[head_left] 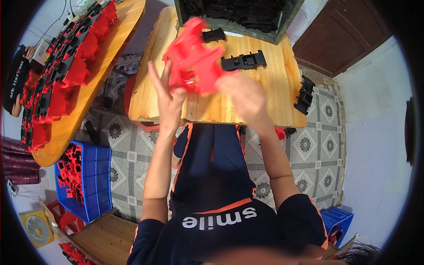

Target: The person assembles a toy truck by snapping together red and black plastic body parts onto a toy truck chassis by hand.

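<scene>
A large red moulded plastic part (198, 66) with cut-outs is held up over the wooden table, smeared by motion. My right hand (245, 97), also blurred, has its fingers closed on the part's lower right corner. My left hand (169, 99) is at the part's lower left, fingers stretched up and apart, the thumb close to its edge; whether it touches is hard to tell. Behind the red part, a long black plastic piece (244, 61) lies on the table. A smaller black piece (214, 35) lies farther back, partly hidden by the red part.
A grey-green crate (282, 31) of black pieces stands at the table's (282, 97) back. Another black piece (304, 95) is beyond its right edge. Left, a curved wooden table (84, 106) bears rows of red-and-black parts; below it is a blue crate (99, 181). Another person (20, 75) is far left.
</scene>
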`<state>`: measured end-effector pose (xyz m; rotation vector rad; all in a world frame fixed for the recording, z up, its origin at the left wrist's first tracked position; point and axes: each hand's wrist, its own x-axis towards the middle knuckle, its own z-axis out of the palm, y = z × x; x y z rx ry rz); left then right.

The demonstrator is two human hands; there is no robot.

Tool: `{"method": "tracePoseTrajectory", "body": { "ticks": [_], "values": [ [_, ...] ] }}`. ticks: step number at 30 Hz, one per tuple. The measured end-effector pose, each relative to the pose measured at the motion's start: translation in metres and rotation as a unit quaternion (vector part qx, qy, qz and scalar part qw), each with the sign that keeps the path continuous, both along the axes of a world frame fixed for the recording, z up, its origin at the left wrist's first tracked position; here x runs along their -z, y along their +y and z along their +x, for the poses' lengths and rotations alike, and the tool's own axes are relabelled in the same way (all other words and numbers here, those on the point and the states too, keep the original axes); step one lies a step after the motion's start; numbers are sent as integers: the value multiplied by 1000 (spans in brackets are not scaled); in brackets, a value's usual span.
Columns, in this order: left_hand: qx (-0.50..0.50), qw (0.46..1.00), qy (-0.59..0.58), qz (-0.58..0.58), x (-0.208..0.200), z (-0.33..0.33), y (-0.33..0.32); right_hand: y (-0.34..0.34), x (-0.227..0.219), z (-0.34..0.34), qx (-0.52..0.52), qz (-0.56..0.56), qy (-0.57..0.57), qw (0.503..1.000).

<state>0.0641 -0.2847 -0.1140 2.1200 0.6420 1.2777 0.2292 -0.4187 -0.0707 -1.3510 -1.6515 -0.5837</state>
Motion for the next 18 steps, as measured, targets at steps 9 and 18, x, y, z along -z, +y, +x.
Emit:
{"method": "tracePoseTrajectory", "body": {
  "ticks": [9, 18],
  "values": [
    [209, 717, -380, -547, 19, -30, -45, 70, 44, 71, 309, -111, 49, 943],
    [238, 695, -359, -576, 13, -47, -43, 22, 8, 33, -43, -97, 138, 985]
  ]
}}
